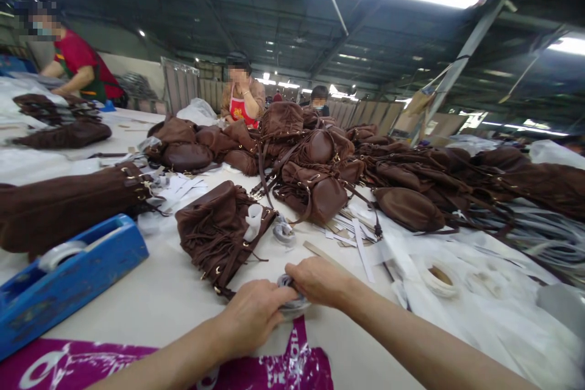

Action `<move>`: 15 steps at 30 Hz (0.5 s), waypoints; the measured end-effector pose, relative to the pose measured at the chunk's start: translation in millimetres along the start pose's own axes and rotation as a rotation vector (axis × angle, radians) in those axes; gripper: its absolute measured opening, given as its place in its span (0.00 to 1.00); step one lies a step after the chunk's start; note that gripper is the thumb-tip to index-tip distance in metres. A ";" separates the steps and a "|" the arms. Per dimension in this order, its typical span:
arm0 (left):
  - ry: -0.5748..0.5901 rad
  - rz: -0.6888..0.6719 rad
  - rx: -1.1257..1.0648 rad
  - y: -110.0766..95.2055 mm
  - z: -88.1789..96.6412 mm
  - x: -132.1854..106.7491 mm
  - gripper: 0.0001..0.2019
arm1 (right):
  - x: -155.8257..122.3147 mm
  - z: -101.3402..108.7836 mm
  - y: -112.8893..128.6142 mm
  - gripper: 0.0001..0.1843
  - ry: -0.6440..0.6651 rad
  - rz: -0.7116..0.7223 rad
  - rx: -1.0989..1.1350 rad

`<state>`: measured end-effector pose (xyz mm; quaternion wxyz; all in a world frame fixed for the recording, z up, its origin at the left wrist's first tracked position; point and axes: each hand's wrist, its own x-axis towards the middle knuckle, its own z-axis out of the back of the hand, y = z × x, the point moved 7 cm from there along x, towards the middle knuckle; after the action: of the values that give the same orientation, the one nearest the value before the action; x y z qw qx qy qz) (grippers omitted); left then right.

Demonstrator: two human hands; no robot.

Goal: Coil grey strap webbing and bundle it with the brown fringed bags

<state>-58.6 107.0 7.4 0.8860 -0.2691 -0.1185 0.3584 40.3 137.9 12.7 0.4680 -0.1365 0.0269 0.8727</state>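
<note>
In the head view, my left hand (252,315) and my right hand (320,280) meet low in the middle, just above the table (158,298). Both are closed on a small grey coiled bundle (287,281) with what looks like clear wrapping around it; its exact kind is hard to make out. Another wrapped grey coil (284,231) lies a little farther off. Beside my left hand is a brown fringed bag (212,225) on its side, white paper tucked at its opening. A purple printed plastic bag (315,368) lies flat under my forearms.
A blue tape dispenser (91,274) stands at the left. Brown bags (320,146) are heaped across the back. Paper strips (361,247) and a white roll (439,280) lie at the right. One person (85,67) works at the far left; another (242,97) is behind the heap.
</note>
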 end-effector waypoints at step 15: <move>-0.014 0.075 -0.033 9.7 1.2 -6.1 0.27 | 1.5 7.8 16.9 0.10 -0.010 0.104 -0.075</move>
<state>-68.9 109.0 2.8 0.8666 -0.2855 -0.1203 0.3911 23.9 131.0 18.4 0.4167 -0.1478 -0.0012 0.8969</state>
